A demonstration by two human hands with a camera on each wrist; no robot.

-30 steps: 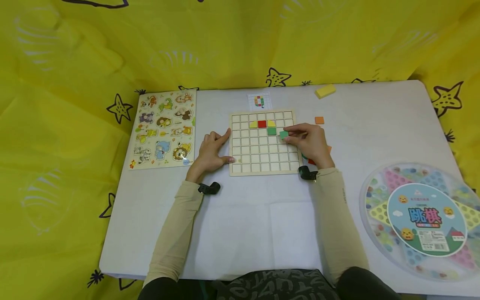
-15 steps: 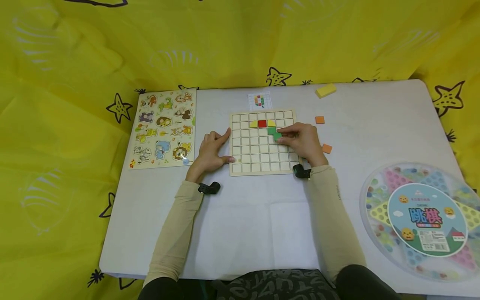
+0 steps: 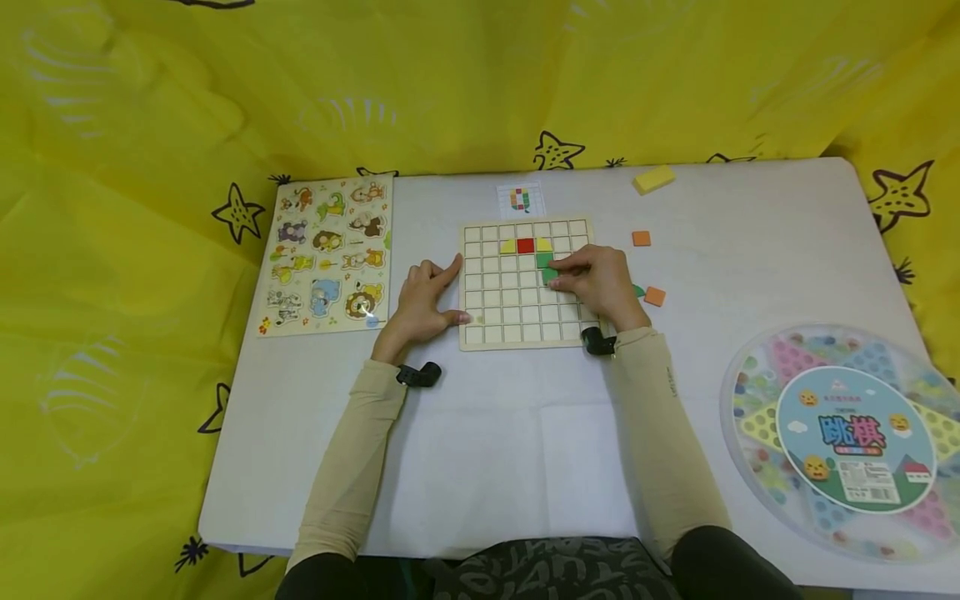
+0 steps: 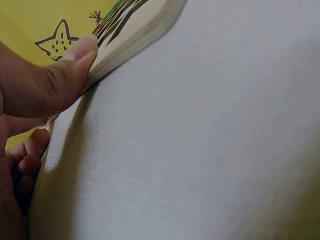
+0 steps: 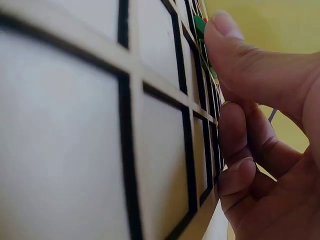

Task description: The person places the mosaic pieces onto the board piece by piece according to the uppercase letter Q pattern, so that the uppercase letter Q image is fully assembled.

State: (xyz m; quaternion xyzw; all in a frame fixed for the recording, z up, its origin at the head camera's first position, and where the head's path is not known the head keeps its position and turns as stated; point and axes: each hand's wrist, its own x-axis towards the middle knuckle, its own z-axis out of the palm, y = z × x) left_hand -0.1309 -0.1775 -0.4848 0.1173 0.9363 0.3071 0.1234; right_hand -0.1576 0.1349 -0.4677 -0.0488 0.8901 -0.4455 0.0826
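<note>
My right hand [image 3: 602, 283] pinches a green square tile [image 3: 550, 277] between thumb and fingers, low over the wooden grid board [image 3: 510, 317]. In the right wrist view the thumb lies beside green [image 5: 200, 26] close to the grid, and the fingers hide the tile's far side. Directly above the tile sits another green tile [image 3: 545, 260]. A red tile [image 3: 525, 246] lies in the row above, with a yellow piece [image 3: 508, 247] on its left and another on its right. My left hand [image 3: 422, 302] rests against the board's left edge, thumb and index finger spread; its thumb [image 4: 75, 70] touches the rim.
Behind the board lies a small pattern card [image 3: 534, 208]. Orange tiles [image 3: 641, 238] and a partly hidden green piece [image 3: 638, 291] lie to the right. A yellow block [image 3: 654, 180], round Chinese checkers case [image 3: 855, 433] and animal puzzle board [image 3: 341, 323] stand farther out.
My right hand has moved left with the green tile, bringing it to the cell below the other green tile and straightening it. The left hand has stayed at the board's edge.
</note>
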